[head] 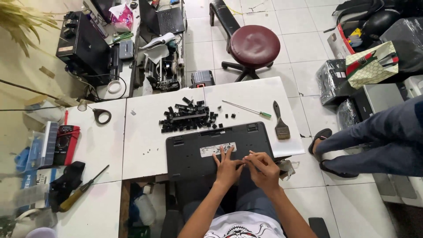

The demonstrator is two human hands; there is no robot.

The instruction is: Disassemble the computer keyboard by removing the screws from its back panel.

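- One black keyboard [207, 147] lies face down on the white table [145, 150], right in front of you, its near edge under both your hands.
- Your left hand [227, 166] rests flat on the keyboard's back, fingers spread, gripping nothing.
- Your right hand [263, 166] sits just beside it with fingers curled; whether it pinches anything, you cannot tell.
- One heap of loose black keycaps [189, 118] lies just beyond the keyboard.
- One thin green-handled screwdriver [246, 109] and one paintbrush [280, 122] lie to the right.
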